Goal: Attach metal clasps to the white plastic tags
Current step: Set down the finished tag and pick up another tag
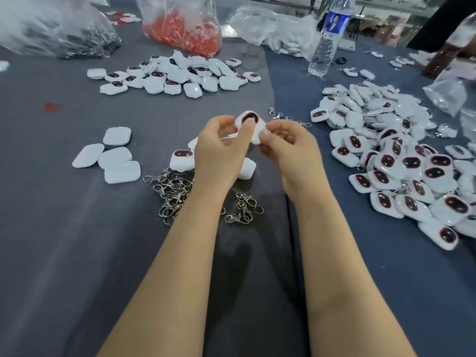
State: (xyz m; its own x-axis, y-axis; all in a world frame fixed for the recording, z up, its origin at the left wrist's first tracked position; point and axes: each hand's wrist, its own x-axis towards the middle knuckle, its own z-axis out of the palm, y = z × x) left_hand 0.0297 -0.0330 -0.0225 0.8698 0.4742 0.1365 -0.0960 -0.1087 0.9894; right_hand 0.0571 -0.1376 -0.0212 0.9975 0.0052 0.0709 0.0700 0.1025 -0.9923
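A clear water bottle [327, 39] with a blue label stands upright at the far side of the grey cloth [64, 228]. Left of it sits a plastic bag of red pieces [185, 29] (too blurred to identify), with a crumpled clear bag [262, 27] between them.

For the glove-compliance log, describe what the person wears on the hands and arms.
Nothing worn shows. The left hand and right hand are bare, with no gloves, rings or watch in view; the left forearm and right forearm are sleeveless to the frame's lower edge.
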